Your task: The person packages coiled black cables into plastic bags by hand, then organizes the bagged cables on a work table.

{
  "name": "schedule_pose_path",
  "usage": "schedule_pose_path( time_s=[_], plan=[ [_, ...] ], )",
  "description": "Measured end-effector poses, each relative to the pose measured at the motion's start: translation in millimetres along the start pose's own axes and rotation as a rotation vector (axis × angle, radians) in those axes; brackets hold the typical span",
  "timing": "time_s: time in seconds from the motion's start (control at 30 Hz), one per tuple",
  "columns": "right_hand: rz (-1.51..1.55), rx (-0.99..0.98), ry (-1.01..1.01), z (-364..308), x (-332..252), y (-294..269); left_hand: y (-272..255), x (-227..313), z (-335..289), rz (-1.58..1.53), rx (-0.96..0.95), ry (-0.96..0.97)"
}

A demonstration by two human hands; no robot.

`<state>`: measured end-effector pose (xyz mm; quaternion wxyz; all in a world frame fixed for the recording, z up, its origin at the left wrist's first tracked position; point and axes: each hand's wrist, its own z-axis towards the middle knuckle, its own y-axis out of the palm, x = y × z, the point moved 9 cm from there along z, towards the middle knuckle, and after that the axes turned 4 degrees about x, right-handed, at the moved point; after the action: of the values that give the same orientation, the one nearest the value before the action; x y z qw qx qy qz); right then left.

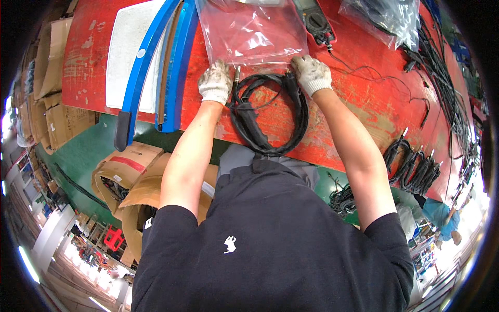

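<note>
A clear plastic bag (252, 34) lies flat on the worn red table in front of me. My left hand (215, 81), in a soiled white knit glove, has its fingers curled at the bag's near left corner. At the near right corner my right hand (312, 74), gloved alike, pinches the bag's edge. Between my wrists, close to the table's front edge, rests a coiled black cable (304, 117) with a thick black handle piece (252, 122) inside the loop. A metal-tipped end (237, 75) of it points up beside my left hand.
Left of the bag stand a long blue bar device (179, 67) and a white board (125, 57). A multimeter (316, 22) with thin leads sits at the back right. Further right are another filled bag (384, 21), loose black cables (447, 88) and several coiled cables (413, 166). Cardboard boxes (127, 166) stand below left.
</note>
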<state>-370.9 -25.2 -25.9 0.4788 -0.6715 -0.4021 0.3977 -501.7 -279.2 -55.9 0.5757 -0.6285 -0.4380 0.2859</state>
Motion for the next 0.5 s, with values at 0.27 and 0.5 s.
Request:
schedule_pose_path(
  time_s=[0.27, 0.5],
  plan=[
    [0.146, 0.129, 0.069, -10, 17, -8, -15, -8, -26, -0.128, 0.234, 0.206],
    [0.278, 0.378, -0.329, -14, -67, -82, -22, -5, -35, -0.177, 0.214, 0.136]
  ],
)
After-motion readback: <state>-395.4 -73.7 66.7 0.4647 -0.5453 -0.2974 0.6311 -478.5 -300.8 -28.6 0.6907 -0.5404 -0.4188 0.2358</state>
